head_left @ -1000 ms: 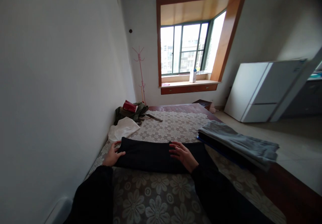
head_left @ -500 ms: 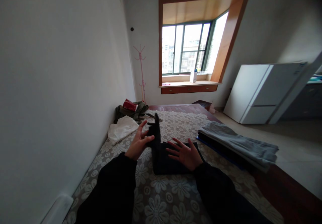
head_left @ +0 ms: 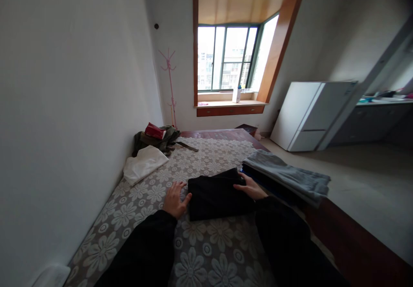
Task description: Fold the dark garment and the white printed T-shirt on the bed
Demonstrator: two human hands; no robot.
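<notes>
A black folded garment (head_left: 214, 196) lies flat as a rough rectangle on the flower-patterned bedspread (head_left: 222, 274); its exact kind I cannot make out. My left hand (head_left: 177, 199) rests at its left edge, fingers spread on the bedspread and the thumb close to the cloth. At the right end, my right hand (head_left: 251, 188) grips the garment, thumb on top and fingers at its far corner. To the right of that hand lie grey folded trousers (head_left: 287, 173) on top of darker cloth.
White cloth (head_left: 145, 164) lies near the left wall, with a dark green bag (head_left: 138, 143) and a red packet (head_left: 155, 131) behind it. A pink coat stand (head_left: 171, 84) rises beyond the bed. The white fridge (head_left: 297, 115) stands on the floor at right.
The black flap that my left hand held upright is now laid over to the right. My left hand has let go and lowered; my right hand has moved to the garment's right end.
</notes>
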